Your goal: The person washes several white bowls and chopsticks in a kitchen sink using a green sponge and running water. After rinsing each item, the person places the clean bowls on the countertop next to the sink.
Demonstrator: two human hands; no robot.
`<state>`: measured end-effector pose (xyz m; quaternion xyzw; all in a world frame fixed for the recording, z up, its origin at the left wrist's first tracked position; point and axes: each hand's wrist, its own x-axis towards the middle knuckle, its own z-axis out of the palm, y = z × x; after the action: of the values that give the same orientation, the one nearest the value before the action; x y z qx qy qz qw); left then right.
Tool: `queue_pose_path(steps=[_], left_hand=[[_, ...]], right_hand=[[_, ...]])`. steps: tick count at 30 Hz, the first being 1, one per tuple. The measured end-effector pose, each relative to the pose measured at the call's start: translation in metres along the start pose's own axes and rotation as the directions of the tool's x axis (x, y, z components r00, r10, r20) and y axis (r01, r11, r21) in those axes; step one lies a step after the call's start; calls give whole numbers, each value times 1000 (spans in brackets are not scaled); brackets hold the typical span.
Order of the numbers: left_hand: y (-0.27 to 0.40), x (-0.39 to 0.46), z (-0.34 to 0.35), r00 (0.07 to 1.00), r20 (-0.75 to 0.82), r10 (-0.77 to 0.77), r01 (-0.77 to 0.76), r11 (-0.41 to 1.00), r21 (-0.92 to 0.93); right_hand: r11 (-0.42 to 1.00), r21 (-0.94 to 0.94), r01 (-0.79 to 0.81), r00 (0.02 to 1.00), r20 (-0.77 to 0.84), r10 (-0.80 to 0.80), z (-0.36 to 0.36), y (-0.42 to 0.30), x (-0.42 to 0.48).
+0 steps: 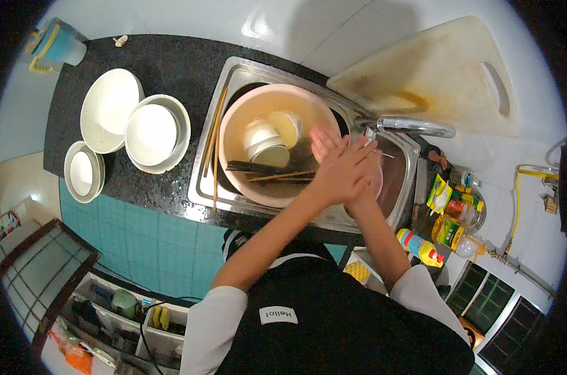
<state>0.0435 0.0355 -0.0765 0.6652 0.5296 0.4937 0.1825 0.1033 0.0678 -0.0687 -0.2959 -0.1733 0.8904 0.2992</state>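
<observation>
My left hand (342, 171) lies across my right hand (324, 143), palms together and fingers extended, with nothing visible between them. Part of the right hand is hidden under the left. Both are over the right rim of a large pink basin (231, 180) in a stainless-steel sink (199, 194). The basin holds cloudy water, white bowls (260, 136) and dark chopsticks (257, 168). Lighter wooden chopsticks (215, 136) lie along the sink's left edge. A smaller pink basin (378, 180) is partly hidden behind my hands in the right part of the sink.
Stacked white bowls (152, 133) and a large white bowl (110, 110) stand left on the black counter (170, 72). A chrome faucet (414, 125) and a cutting board (452, 70) are at the upper right. Bottles (419, 246) stand right; below left is a shelf unit (119, 323).
</observation>
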Motion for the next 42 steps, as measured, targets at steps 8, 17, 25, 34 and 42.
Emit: queue_pose_path(steps=[8, 17, 25, 34, 42], left_hand=[[-59, -31, -41, 754, 139, -642, 25, -184, -983], [-26, -23, -89, 847, 124, -517, -290, -645, -707], [-4, -18, -101, 950, -5, -312, -265, -797, -542], [13, -11, -70, 940, 113, -321, -193, -778, -598], [-4, -38, -78, 839, 306, -449, -17, -585, -811]], right_hand=[[914, 403, -41, 993, 118, -8, 45, 4, -15], [923, 383, 26, 989, 125, -80, 56, -4, -10], [982, -26, 186, 938, 302, -170, 57, -11, -20], [975, 185, -125, 964, 256, 75, 38, 53, -13], [915, 374, -149, 963, 265, 48, 33, 9, -10]])
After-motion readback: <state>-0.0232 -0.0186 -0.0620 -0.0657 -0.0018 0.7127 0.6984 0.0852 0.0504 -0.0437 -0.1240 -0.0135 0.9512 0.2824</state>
